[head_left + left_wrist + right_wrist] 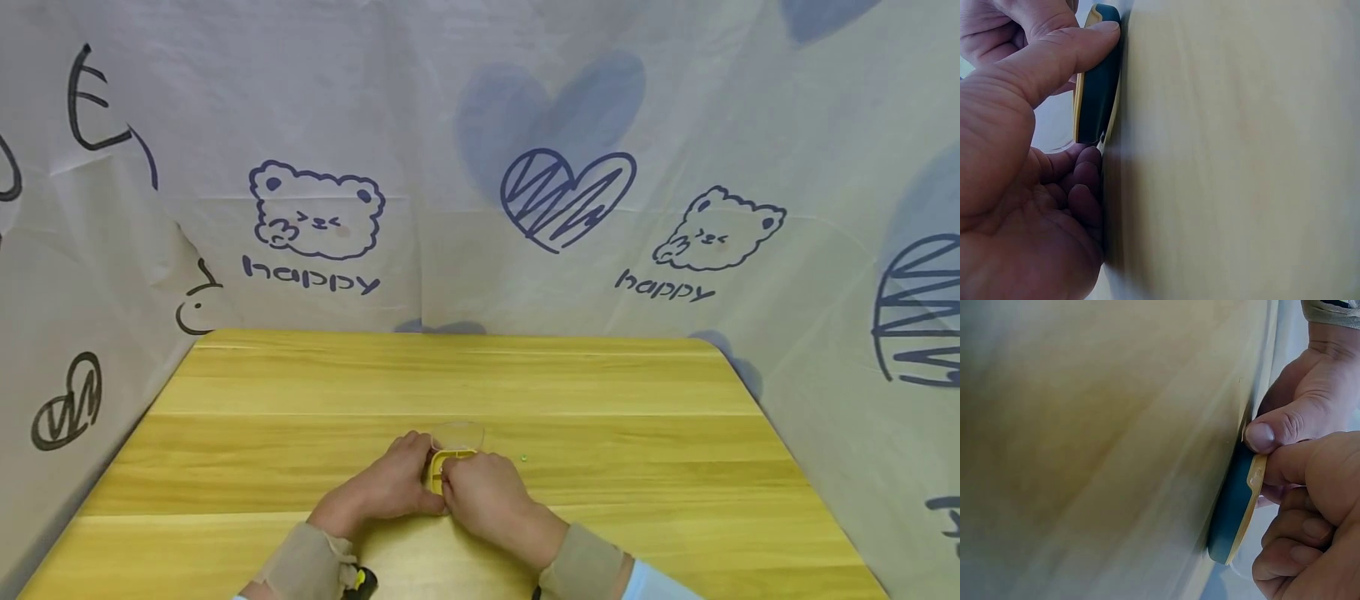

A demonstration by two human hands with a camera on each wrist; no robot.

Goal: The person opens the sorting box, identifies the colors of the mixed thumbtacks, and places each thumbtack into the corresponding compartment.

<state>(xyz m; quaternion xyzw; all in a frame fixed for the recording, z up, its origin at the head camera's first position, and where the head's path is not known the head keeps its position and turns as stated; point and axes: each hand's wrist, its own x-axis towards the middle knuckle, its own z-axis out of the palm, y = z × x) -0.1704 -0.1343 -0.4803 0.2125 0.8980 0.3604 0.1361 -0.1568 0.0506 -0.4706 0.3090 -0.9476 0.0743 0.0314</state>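
Observation:
A small compartmented case [437,481] lies on the table, yellow inside with a dark teal outer wall [1230,509]. Its clear lid [459,434] stands folded back at the far side. My left hand [396,481] grips the case from the left, thumb pressed on the near wall and fingers round the side. Over the right part of the case is my right hand [489,495], its index finger reaching inside and the other fingers curled. Whether its fingertips pinch anything is hidden. A tiny green piece [523,457] lies to the right of the case.
The wood-patterned table [637,400] extends around the hands. White cloth [450,125] printed with hearts and bear faces hangs behind it and along both sides.

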